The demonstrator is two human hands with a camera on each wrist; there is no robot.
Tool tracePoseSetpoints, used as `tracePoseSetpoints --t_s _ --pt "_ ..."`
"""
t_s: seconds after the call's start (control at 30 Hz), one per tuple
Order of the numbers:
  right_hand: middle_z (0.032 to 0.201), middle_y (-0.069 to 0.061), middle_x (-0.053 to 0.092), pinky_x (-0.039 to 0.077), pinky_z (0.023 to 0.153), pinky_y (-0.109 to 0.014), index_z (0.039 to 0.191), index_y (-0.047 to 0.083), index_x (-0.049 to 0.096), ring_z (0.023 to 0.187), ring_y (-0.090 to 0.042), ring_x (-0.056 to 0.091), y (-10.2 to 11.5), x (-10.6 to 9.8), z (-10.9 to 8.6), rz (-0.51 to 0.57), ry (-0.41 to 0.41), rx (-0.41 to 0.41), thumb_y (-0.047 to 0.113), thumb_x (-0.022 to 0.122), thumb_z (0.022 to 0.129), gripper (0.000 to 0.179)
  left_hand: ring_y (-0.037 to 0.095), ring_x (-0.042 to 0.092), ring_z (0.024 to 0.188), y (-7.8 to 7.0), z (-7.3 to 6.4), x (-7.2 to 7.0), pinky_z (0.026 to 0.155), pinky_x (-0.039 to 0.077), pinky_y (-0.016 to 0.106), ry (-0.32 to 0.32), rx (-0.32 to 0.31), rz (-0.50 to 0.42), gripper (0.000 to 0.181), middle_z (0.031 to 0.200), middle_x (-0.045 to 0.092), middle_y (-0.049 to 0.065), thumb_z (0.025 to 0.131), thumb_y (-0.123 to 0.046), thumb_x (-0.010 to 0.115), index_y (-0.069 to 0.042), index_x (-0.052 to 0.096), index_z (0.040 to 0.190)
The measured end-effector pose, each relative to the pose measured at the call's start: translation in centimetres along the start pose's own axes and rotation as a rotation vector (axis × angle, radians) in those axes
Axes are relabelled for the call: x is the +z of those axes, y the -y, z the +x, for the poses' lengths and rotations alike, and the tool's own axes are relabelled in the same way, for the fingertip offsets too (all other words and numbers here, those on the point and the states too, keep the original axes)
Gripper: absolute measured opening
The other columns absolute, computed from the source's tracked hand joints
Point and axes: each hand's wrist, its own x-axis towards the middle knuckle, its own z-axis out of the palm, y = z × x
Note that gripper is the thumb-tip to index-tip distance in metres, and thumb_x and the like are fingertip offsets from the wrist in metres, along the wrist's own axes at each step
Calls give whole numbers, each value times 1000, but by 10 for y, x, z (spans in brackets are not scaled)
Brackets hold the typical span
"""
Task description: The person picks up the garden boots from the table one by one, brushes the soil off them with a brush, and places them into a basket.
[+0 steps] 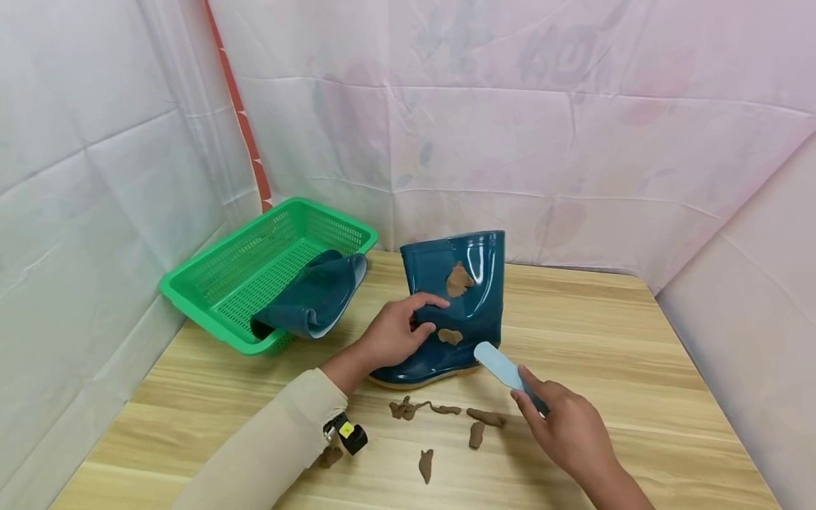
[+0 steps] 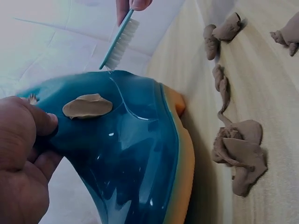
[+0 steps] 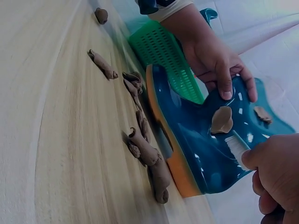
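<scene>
Boot point(image 1: 470, 313) | ankle gripped by left fingers point(image 1: 428, 299) | brush point(image 1: 500, 365) close by, gripped in right fingers point(image 1: 535, 384)

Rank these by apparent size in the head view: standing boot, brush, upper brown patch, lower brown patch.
1. Standing boot
2. Brush, though the right hand hides part of its handle
3. Upper brown patch
4. Lower brown patch

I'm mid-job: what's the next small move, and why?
I'd probably have the right hand ease the brush onto the lower brown patch and stroke lightly: that patch clings to the boot, the brush is close beside it in the right wrist view, and the left hand grips the boot.
</scene>
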Motion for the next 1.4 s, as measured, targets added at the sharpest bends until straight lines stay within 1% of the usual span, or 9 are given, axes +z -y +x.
tracePoseSetpoints --t_s 0.1,0.27,0.4,0.5,0.63,0.9,1.07,1.23,1.4 --pt "67 15 50 27 48 -22 128 4 73 55 0 33 1 2 -1 10 -9 -4 17 84 86 45 13 47 54 -3 2 -1 55 43 28 8 16 26 40 80 60 -5 100 -5 66 -25 64 136" --pt "68 15 49 28 49 -22 128 4 72 56 0 33 3 3 -2 25 -42 -27 15 85 85 47 13 44 50 -3 4 -5 53 41 28 48 33 23 41 102 67 -7 100 -3 66 -26 66 134" --pt "70 13 54 30 49 -21 129 4 72 57 0 35 7 3 0 50 -63 -42 12 86 84 48 14 43 50 -1 5 -6 52 40 28 66 10 -12 42 101 66 -8 100 -5 67 -27 64 136" --pt "72 11 59 31 49 -20 128 4 72 58 0 38 12 6 3 68 -73 -58 11 86 83 48 15 46 53 2 3 -6 54 41 29 57 -32 -37 43 83 61 -4 101 -6 66 -28 62 137" --pt "75 9 63 30 48 -17 128 4 72 58 1 38 18 11 10 87 -97 -104 9 87 81 50 16 48 55 5 1 -4 55 43 30 34 -66 -58 43 68 51 1 102 -8 65 -28 60 139" --pt "76 4 65 28 46 -15 130 5 72 57 1 36 28 23 24 88 -133 -166 9 87 80 52 16 49 58 7 -2 1 56 43 29 27 -67 -82 43 75 59 1 102 -8 65 -25 59 141" --pt "72 8 60 29 47 -18 129 6 72 56 1 35 28 31 22 63 -88 -155 12 86 83 48 15 52 60 9 -2 2 57 45 30 30 -67 -79 43 74 58 1 102 -8 65 -27 58 141" --pt "70 11 57 29 47 -18 129 7 72 55 2 33 28 32 17 58 -18 -136 15 84 86 46 15 49 56 10 -2 2 54 44 30 27 -72 -71 43 67 56 0 102 -9 64 -26 58 141" --pt "74 8 62 30 47 -15 129 5 72 56 3 35 28 31 17 88 -53 -174 11 86 82 49 16 48 55 10 -1 1 54 43 30 32 -72 -63 43 63 51 0 102 -10 64 -27 58 141"
